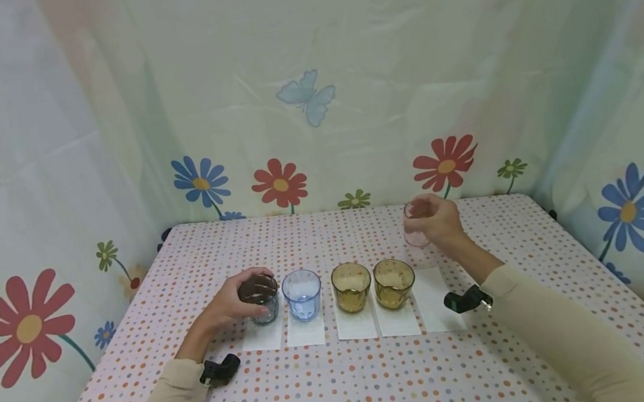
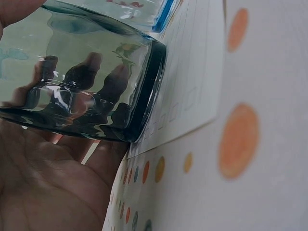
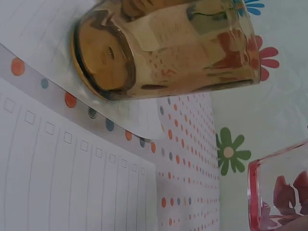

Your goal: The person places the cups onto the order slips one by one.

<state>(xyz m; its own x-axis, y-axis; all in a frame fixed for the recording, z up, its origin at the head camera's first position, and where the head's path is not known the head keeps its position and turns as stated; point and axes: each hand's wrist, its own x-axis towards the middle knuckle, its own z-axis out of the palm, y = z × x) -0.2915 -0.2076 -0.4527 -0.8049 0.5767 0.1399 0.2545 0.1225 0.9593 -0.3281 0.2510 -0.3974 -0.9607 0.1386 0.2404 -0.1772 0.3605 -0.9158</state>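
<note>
My left hand (image 1: 236,300) curls round a dark grey-blue glass (image 1: 268,311) at the left end of a row. Fingers show through its wall in the left wrist view, where the glass base (image 2: 153,91) is close against a lined paper sheet (image 2: 192,72); I cannot tell whether they touch. Beside it stands a light blue glass (image 1: 303,296). Farther back on the right, my right hand (image 1: 442,220) holds a pink glass (image 1: 415,237). In the right wrist view the pink glass's base (image 3: 253,197) appears raised, with fingertips visible through the side.
Two amber glasses (image 1: 352,290) (image 1: 395,286) stand on white paper sheets in the row's middle. A bare lined sheet (image 1: 439,304) lies to their right. The table wears a dotted cloth (image 1: 323,398); a flowered curtain (image 1: 372,119) hangs behind and along both sides.
</note>
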